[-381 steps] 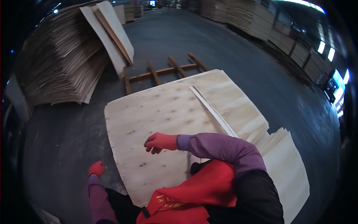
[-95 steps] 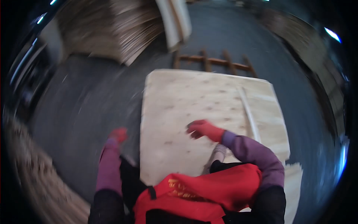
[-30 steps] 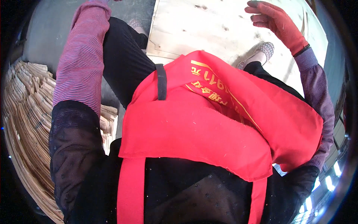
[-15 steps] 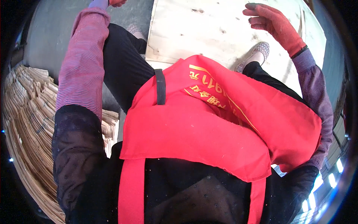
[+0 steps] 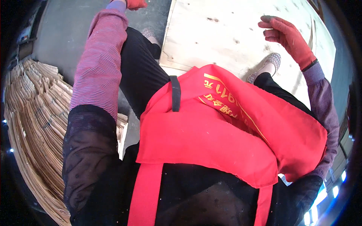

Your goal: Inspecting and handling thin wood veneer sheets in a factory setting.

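Note:
My right hand (image 5: 290, 40), in a red knit glove with dark fingertips, hovers over a pale plywood sheet (image 5: 211, 41). Its fingers are stretched and slightly bent, with nothing seen between them. My left hand (image 5: 136, 3), also in a red glove, shows only in part at the upper edge. Its fingers are cut off there, so what it holds, if anything, is hidden. Knots dot the plywood, which lies flat with my right shoe (image 5: 268, 67) standing on it.
A tall stack of thin wood veneer sheets (image 5: 41, 120) fans along the left side. Dark grey floor (image 5: 90, 30) borders the plywood on the left, where my left shoe (image 5: 150, 34) stands. My red apron (image 5: 211, 135) covers the middle of the view.
The whole view has shifted, so the plywood, the stack and both arms appear farther right and mostly slightly lower. My right hand keeps nearly the same pose; more of the left glove shows.

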A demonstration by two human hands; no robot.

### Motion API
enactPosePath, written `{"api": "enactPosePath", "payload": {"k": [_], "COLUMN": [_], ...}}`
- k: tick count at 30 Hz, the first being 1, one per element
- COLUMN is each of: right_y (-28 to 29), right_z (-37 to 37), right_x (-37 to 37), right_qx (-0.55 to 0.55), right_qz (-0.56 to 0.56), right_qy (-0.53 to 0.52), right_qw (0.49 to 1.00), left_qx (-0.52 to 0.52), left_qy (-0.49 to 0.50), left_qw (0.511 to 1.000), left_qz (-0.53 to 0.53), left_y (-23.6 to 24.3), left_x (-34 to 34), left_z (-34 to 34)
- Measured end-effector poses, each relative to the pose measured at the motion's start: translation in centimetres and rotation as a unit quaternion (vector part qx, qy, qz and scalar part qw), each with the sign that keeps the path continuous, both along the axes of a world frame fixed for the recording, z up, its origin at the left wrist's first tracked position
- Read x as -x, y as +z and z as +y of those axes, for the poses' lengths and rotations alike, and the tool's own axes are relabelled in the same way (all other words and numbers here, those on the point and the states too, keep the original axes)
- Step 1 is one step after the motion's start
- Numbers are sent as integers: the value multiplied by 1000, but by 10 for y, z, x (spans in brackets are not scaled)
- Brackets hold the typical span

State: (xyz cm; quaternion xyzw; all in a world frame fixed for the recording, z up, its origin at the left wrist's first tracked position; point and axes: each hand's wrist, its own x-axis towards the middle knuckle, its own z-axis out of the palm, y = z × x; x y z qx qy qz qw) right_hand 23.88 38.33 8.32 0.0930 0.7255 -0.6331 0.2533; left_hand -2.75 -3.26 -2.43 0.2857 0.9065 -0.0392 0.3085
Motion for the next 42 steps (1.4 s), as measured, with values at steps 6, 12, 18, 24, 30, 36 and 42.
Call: {"api": "enactPosePath", "payload": {"k": [6,12,18,24,30,36,42], "right_y": [1,2,4,3,4,4,4], "right_z": [2,-1,0,-1,-4,-3,0], "right_x": [-1,-2,-3,-2,-2,-2,-1], "right_qx": [4,3,9,10,10,3,-14], "right_qz": [1,-7,-14,-8,-16,-15,1], "right_qy": [1,-7,-19,-15,-17,-21,-21], "right_qw": [1000,1000,1000,1000,1000,1000,1000], "left_qx": [-11,-26,4,-3,-4,-4,-24], "left_qy": [35,50,-5,8,15,-2,-18], "left_qw": [999,998,1000,1000,1000,999,998], "left_qz": [-16,-32,-5,11,20,34,49], "left_y": [0,0,2,0,-8,-14,-16], "left_x": [-1,0,-2,-1,4,7,6], "left_z": [3,1,9,8,4,4,1]}}
